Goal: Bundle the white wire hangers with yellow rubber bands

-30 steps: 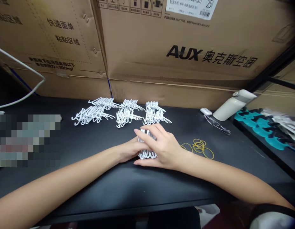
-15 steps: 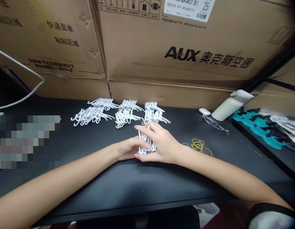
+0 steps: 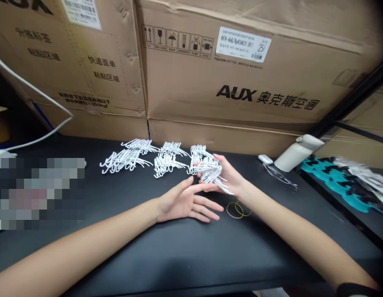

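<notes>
My right hand (image 3: 231,175) is closed around a bundle of white wire hooks (image 3: 211,170), their curved ends facing left and straight ends sticking out toward the lower right. Just below it, my left hand (image 3: 189,203) is open with fingers stretched to the right, holding nothing; its upper fingers come close to the right hand's fingers. Behind the hands lie bunches of similar white hooks in two rows: a left bunch (image 3: 125,160), a middle bunch (image 3: 167,164) and a right bunch (image 3: 194,164), partly hidden by the held one. Yellow rubber bands (image 3: 235,210) lie below my right wrist.
Large cardboard boxes (image 3: 185,99) stand along the back of the black table (image 3: 142,255). To the right are a white bottle (image 3: 295,154), a small white object (image 3: 265,159), glasses (image 3: 280,176) and a tray with teal items (image 3: 336,181). A white cable (image 3: 52,99) hangs at left.
Both hands were around the hooks; now my left hand has let go and opened. My right hand has carried the bundle away toward the right-hand bunches. The view has tilted up.
</notes>
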### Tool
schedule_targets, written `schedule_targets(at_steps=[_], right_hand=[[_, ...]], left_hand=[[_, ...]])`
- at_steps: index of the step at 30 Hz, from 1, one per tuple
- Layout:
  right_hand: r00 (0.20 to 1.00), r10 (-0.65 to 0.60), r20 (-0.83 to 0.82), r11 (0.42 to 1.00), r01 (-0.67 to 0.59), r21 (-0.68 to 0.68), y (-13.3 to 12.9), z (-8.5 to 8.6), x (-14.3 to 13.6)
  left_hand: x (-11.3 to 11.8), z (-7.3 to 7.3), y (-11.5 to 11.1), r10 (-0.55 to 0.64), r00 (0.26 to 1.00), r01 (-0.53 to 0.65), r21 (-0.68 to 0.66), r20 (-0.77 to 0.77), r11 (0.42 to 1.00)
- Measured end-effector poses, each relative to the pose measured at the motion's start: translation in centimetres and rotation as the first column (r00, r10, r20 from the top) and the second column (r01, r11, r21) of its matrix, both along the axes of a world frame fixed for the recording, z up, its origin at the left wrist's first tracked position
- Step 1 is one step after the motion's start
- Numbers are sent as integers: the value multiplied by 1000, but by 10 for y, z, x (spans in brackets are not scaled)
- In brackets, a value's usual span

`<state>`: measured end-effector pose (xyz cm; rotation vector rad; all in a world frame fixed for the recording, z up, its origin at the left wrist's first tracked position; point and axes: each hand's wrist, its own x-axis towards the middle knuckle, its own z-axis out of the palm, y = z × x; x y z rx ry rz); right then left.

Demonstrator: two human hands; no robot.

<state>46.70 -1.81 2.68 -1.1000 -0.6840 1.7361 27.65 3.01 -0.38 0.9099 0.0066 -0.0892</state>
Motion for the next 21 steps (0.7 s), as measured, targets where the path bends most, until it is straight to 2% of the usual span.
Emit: schedule_targets(at_steps=[2,4,5,7,8,9,10,11,12,14,15,17,21], right_hand=[[1000,-18,-23,1000,17,-21,4,6,16],[994,-107,18,993,106,46,8,12,35],[984,-156,80,984,149,96,10,13,46],[913,-294,282,948,242,206,14,11,69],[841,-331,428,938,244,246,16,7,81],[712,-393,582,916,250,313,18,2,91],[546,-432,717,901,219,376,20,-3,101],[391,-410,824,911,132,391,21,-9,109],[269,-357,895,931,23,365,22,-15,116],[37,-352,935,922,-158,353,24,-23,124],[-35,-350,936,915,-228,334,25,-25,126],[-129,-352,927,904,-304,301,28,-28,126],[-237,-320,918,907,-356,224,35,-29,124]], left_hand=[[0,-3,0,6,1000,-6,-8,-3,1000],[0,-5,-1,11,1000,-11,-8,-13,1000],[1,-5,-1,17,1000,-17,-10,-18,1000],[1,-5,-2,30,999,-31,-19,-29,999],[1,-5,-2,36,999,-36,-22,-35,999],[1,-5,-3,38,998,-39,-21,-41,999],[1,-4,-3,39,998,-40,-20,-47,999],[1,-4,-3,42,998,-43,-19,-54,999],[1,-4,-3,45,997,-46,-18,-60,999],[0,-3,-3,47,996,-49,-20,-72,999],[0,-3,-3,48,996,-49,-21,-77,999],[0,-3,-3,49,995,-51,-22,-82,998],[0,-4,-4,53,996,-56,-31,-68,998]])
